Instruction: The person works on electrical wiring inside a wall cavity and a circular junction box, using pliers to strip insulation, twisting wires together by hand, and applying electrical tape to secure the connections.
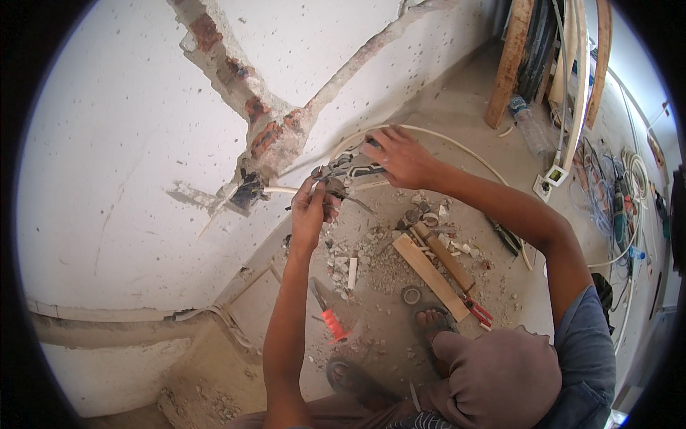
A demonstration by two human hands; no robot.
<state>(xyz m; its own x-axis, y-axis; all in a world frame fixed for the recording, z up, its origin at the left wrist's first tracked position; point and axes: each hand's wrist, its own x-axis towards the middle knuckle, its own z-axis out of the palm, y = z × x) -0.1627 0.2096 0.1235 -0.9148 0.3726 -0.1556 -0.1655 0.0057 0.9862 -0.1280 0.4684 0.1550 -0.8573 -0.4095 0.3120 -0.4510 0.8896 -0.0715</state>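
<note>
Pinched closed, the left hand (pixel 311 208) seems to grip a dark, silvery piece (pixel 349 169) just right of the wall opening; the right hand (pixel 406 159) curls over its right end, though how tightly I cannot tell. Wall channels (pixel 274 129) are already cut but unfilled, pale conduit (pixel 280 189) protrudes, and rubble (pixel 339 262) lies uncleared.

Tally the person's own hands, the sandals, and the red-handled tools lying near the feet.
Left hand and right hand: 2
Sandals: 2
Red-handled tools: 2
Total: 6
</note>
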